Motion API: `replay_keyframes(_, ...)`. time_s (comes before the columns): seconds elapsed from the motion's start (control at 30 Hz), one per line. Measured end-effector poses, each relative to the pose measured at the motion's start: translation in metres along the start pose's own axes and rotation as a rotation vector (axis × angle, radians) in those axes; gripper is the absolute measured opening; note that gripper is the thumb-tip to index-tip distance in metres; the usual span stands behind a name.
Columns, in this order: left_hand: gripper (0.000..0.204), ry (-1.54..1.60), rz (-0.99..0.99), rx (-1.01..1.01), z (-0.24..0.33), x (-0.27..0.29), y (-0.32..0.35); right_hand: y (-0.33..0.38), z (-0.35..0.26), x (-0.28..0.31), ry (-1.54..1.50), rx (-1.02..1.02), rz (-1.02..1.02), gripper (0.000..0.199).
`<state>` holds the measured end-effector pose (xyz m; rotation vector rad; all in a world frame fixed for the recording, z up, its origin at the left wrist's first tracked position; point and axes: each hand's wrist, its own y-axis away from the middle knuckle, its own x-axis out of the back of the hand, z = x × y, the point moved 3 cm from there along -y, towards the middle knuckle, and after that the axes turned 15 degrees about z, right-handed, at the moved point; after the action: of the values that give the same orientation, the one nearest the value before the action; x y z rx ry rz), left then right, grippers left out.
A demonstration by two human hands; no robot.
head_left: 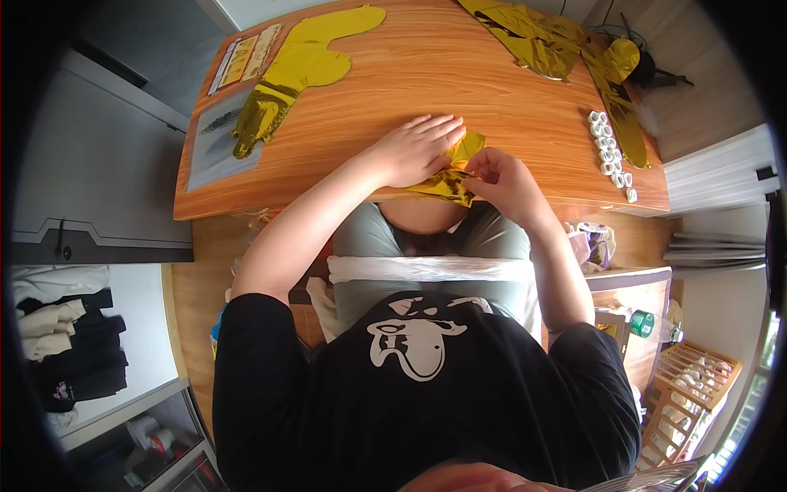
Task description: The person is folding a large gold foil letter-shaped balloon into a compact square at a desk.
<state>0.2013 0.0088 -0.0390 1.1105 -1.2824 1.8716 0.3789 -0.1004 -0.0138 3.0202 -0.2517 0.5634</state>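
At the near edge of the wooden table lies a crumpled gold foil balloon [445,188], flat and folded, part of it hanging toward my lap. My left hand [412,151] rests flat with its fingers stretched out, pressing beside and partly over the foil. With thumb and fingers closed in a pinch, my right hand [507,187] grips the foil's right side. The foil between the two hands is partly covered by them.
Another flat gold foil balloon [316,53] lies at the far left, over a clear plastic bag [215,152]. More gold foil [533,41] spreads across the far right. Several small white rolls [607,152] stand near the table's right edge. A green-labelled bottle [648,325] and wooden crate [689,377] sit lower right.
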Motion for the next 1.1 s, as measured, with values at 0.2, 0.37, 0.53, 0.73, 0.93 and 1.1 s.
replay_keyframes(0.2,0.057,-0.043,0.009,-0.038,-0.002,-0.003,0.001,0.04,-0.028,-0.02,0.449,0.532,0.573,0.011)
replay_keyframes(0.37,0.056,-0.062,-0.005,-0.032,-0.001,-0.005,0.0,0.049,-0.022,-0.026,0.462,0.493,0.635,0.009)
replay_keyframes(0.53,0.057,-0.069,0.02,-0.038,-0.002,-0.006,0.001,0.046,-0.009,-0.02,0.342,0.195,0.48,0.013)
replay_keyframes(0.73,0.057,-0.061,0.022,-0.04,-0.003,-0.006,0.001,0.046,-0.021,-0.03,0.38,0.27,0.634,0.014)
replay_keyframes(0.93,0.057,-0.035,0.037,-0.029,-0.002,-0.004,0.002,0.042,-0.02,-0.03,0.212,0.146,0.606,0.015)
replay_keyframes(1.1,0.057,-0.051,0.028,-0.032,-0.002,-0.005,0.002,0.051,-0.021,-0.031,0.27,0.149,0.59,0.014)
